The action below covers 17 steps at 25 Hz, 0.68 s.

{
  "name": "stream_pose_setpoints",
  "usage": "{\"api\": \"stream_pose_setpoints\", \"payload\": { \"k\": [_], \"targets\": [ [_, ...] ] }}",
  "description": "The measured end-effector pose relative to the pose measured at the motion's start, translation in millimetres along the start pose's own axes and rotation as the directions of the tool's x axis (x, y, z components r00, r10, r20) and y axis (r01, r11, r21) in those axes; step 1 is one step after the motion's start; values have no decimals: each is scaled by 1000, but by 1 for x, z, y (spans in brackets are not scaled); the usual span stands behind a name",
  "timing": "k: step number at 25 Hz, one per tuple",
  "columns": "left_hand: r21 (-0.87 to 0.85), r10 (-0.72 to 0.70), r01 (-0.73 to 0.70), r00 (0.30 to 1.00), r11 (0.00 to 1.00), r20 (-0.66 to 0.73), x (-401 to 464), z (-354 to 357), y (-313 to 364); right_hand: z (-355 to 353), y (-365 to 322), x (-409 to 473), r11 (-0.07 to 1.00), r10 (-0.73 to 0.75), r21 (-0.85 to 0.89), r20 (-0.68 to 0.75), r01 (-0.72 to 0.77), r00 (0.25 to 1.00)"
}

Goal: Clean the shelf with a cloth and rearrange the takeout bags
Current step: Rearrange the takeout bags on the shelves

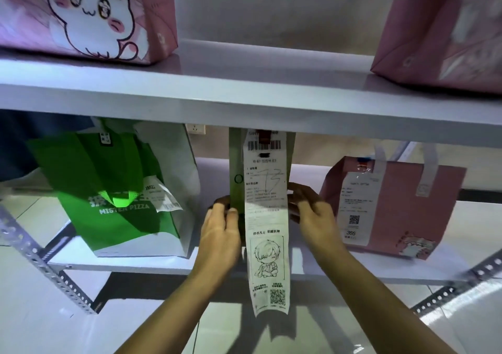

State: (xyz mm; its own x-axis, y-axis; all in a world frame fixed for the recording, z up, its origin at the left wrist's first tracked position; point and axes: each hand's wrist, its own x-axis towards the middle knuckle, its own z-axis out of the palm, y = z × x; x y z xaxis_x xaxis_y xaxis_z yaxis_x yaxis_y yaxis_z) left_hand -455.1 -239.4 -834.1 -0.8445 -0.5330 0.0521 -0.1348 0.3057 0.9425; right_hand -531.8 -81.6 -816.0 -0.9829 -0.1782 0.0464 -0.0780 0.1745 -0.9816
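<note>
A narrow olive-green takeout bag [235, 163] stands in the middle of the lower shelf [135, 265]. A long white receipt [267, 218] is clipped to its top and hangs below the shelf edge. My left hand [220, 234] grips the bag's left side and my right hand [309, 207] grips its right side. A green and white pizza bag [114, 185] stands to the left. On the right stands a pink bag with a receipt [394, 207]. No cloth is in view.
The upper shelf [244, 90] carries a pink cat-print bag [81, 14] at left and another pink bag [440, 28] at right. Perforated metal braces [40, 258] angle down at both lower corners. A wall socket [196, 129] sits behind the bags.
</note>
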Motion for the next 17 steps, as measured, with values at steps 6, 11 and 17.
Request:
{"api": "stream_pose_setpoints", "payload": {
  "k": [6,11,17],
  "targets": [
    [-97,-7,12,998,995,60,-61,-20,19,-18,-29,-72,996,-86,3,6,86,996],
    [-176,-25,45,993,983,113,-107,-44,27,-30,-55,-120,995,15,-96,-7,-15,1000],
    [-203,10,23,987,979,159,-150,-89,38,-39,-84,-172,998,39,-49,-9,-40,999]
  ]
}}
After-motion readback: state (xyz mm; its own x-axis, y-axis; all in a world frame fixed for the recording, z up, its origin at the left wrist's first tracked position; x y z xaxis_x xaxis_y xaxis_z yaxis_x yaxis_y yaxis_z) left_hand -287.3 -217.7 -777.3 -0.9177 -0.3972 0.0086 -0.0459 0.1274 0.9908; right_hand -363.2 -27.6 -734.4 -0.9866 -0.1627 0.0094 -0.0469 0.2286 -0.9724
